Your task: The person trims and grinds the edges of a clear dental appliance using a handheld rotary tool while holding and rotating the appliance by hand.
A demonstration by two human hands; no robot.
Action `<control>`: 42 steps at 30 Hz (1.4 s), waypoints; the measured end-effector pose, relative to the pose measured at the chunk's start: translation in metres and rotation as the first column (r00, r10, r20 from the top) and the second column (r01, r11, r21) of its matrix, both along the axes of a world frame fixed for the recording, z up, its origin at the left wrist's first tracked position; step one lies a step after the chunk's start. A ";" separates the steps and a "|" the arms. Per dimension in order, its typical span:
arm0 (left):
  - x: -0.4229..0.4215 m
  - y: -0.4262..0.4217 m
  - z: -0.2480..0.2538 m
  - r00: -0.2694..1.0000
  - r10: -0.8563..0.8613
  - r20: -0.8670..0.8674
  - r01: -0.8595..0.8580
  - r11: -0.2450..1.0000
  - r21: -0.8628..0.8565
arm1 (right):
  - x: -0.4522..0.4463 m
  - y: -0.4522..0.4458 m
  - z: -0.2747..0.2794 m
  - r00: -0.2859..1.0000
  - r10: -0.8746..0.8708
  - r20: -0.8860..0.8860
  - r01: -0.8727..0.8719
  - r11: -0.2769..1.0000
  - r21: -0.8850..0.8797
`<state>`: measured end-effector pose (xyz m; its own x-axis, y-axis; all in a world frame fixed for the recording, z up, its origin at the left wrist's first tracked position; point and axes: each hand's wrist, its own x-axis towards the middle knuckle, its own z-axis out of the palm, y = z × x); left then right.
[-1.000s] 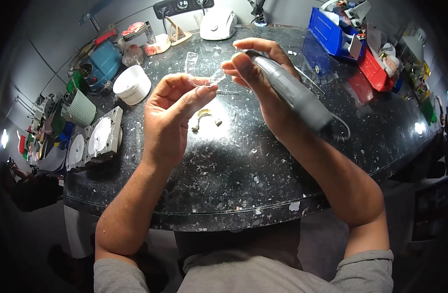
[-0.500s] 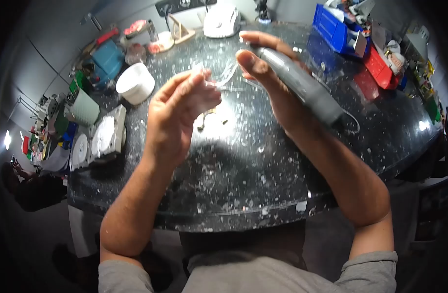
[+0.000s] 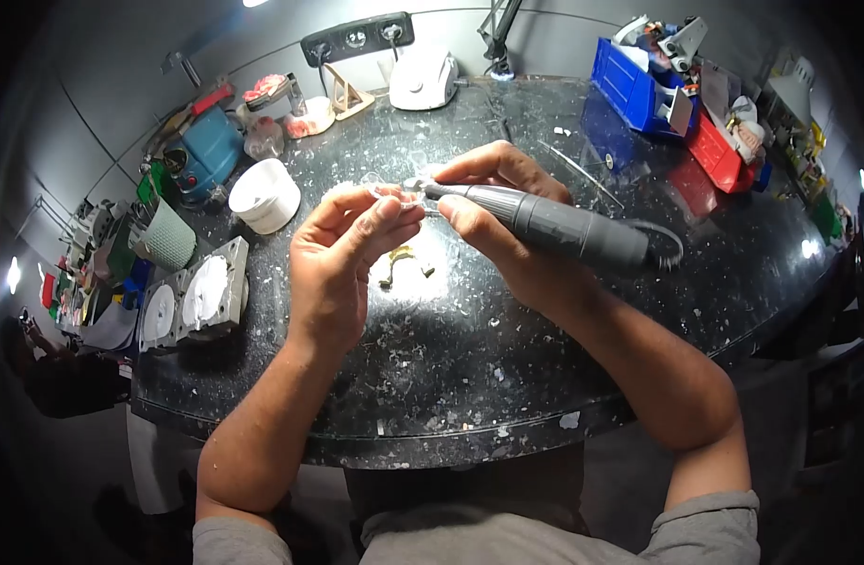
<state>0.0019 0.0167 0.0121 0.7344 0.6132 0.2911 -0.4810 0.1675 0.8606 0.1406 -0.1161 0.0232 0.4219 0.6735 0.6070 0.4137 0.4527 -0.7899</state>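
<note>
My right hand (image 3: 507, 184) is wrapped round a grey rotary handpiece (image 3: 564, 224), its cord trailing off the rear end. The tool's tip points left and meets a small clear plastic piece (image 3: 380, 181), pinched by the fingers of my left hand (image 3: 347, 235). Fingers cover much of that piece, so its full shape is hidden. On the bench beneath my hands, in the bright light, lies a small yellowish curved piece (image 3: 401, 254).
At the left stand a white tub (image 3: 265, 196), an open metal flask with white plaster (image 3: 206, 292) and a ribbed cup (image 3: 171, 235). A white device (image 3: 423, 80) sits at the back. Blue (image 3: 630, 89) and red bins (image 3: 719, 155) are at the back right, near a thin tool (image 3: 583, 174).
My right hand has brought the handpiece left and down, turning it more level, and its tip now meets the clear piece. The camera view has tilted slightly upward.
</note>
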 end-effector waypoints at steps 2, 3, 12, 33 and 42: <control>0.000 0.000 -0.001 1.000 -0.005 0.030 0.004 1.000 0.015 | 0.002 0.000 0.001 0.998 0.054 -0.034 -0.053 0.999 0.012; -0.001 -0.002 0.001 1.000 0.004 0.017 -0.004 1.000 0.022 | 0.001 0.000 0.000 0.995 0.083 -0.057 -0.083 0.996 0.015; 0.001 -0.008 0.000 0.997 0.077 0.018 -0.079 0.992 0.095 | -0.013 -0.006 0.005 0.998 -0.049 -0.044 0.049 0.999 -0.016; -0.002 -0.013 -0.006 0.984 0.147 0.101 -0.163 0.971 0.176 | -0.011 -0.003 0.000 0.996 0.087 0.034 -0.089 0.995 0.052; -0.002 -0.016 -0.005 0.979 0.177 0.103 -0.197 0.952 0.234 | -0.014 -0.004 0.002 0.997 0.068 0.036 -0.070 0.997 0.031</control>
<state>-0.0006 0.0007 0.0068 0.5814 0.6411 0.5010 -0.5529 -0.1405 0.8213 0.1267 -0.1205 0.0253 0.3530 0.6803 0.6423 0.4080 0.5059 -0.7600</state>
